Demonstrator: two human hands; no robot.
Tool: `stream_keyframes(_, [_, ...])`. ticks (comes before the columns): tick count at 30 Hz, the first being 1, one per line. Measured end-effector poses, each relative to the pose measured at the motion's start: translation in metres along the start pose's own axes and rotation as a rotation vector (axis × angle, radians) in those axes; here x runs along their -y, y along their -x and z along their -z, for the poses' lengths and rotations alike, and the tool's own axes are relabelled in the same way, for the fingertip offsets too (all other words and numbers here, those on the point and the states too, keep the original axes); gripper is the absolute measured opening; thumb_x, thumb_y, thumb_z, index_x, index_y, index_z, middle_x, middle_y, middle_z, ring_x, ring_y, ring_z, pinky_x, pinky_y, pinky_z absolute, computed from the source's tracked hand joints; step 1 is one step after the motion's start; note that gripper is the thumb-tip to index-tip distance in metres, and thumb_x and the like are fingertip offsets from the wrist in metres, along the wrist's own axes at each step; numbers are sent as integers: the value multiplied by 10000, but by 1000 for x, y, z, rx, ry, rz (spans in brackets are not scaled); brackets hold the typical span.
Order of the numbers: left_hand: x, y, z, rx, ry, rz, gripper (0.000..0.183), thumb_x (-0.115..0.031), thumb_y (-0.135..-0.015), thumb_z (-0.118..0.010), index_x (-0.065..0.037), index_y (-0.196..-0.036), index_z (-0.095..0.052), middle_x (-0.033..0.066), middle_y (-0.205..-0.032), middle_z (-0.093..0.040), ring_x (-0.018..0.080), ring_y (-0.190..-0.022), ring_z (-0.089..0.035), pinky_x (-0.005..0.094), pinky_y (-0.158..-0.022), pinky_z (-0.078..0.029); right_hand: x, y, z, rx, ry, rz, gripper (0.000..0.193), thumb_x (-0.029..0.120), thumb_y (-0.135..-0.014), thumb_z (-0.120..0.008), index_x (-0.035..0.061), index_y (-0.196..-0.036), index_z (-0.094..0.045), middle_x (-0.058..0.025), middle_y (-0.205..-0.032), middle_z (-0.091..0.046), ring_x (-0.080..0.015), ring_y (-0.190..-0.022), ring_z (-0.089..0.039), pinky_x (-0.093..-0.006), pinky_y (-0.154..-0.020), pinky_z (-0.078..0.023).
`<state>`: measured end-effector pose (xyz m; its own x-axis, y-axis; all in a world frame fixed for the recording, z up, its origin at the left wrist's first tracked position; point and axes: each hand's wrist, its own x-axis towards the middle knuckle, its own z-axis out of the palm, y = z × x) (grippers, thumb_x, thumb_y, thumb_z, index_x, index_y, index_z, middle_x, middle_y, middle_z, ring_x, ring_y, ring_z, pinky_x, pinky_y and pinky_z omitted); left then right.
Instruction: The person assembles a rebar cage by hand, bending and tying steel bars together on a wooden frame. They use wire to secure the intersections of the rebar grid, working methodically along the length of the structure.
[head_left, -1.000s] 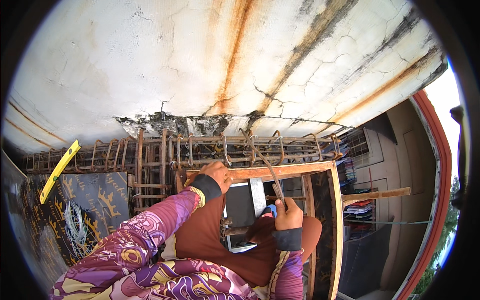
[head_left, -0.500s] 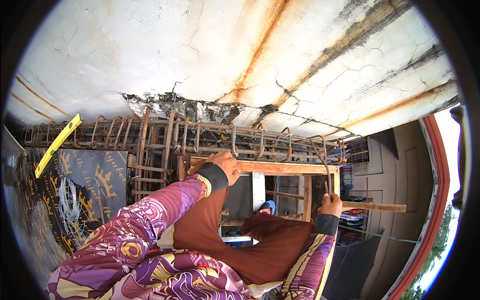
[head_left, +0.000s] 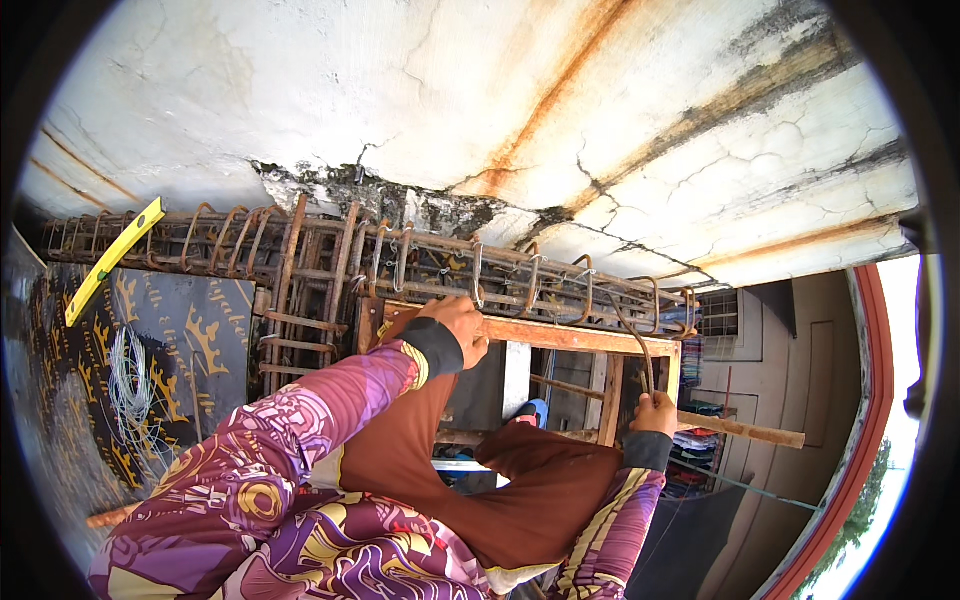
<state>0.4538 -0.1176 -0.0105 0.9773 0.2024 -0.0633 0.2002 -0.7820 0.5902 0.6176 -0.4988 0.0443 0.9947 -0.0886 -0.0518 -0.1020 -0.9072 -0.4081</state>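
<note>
The left hand [head_left: 458, 325] sits just left of the frame's centre, its fingers curled over and pressed onto the top edge of an orange-painted wooden rail [head_left: 570, 336], touching the lower bars of the long rusty steel rebar cage [head_left: 400, 262] that runs across the middle of the frame from left to right. The cage is made of straight ribbed rods bound by rounded rectangular stirrups, all brown and flaky with rust. The right hand [head_left: 655, 414], in the lower right of centre, is closed in a fist around the lower end of a thin bent rusty steel rod [head_left: 640, 345], which rises from the fist and curves up toward the cage's right end. Both forearms wear sleeves of glossy purple fabric with swirling yellow and white patterns and dark knitted cuffs; a brown cloth drapes between them at the lower centre.

Above the cage, filling the upper half of the frame, spreads a cracked white plaster ceiling [head_left: 420, 90] streaked with rust-orange and black stains, its edge broken and crumbling where it meets the cage. A bright yellow flat spirit level [head_left: 112, 260] lies tilted at the left end of the cage. Below it, at the left edge, a dark printed sheet with gold crown shapes [head_left: 190, 340] carries a loose coil of thin pale wire [head_left: 130, 385]. A rough wooden pole [head_left: 745, 430] juts right from beside the right hand.
</note>
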Motion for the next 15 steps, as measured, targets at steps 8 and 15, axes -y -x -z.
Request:
stream_keyframes(8, [3,1,3,43,-11,61,362,-371,-843,-643,-58,-1015,-702,92,-1100,-611,292,-1115,-553,454,-972,-420,57,11,22,13,238,142,257,245,-846,-689,12,-950,-717,-233,-869,-695,-413,-851,-670,-467,-759,-515])
stream_keyframes(15, [6,2,5,39,-1,36,351,-364,-825,-653,-66,-1003,-703,89,-1055,-613,294,-1073,-568,447,-943,-428,68,46,80,66,306,350,318,284,-896,-666,-29,-945,-690,-270,-805,-662,-444,-793,-653,-486,-667,-493])
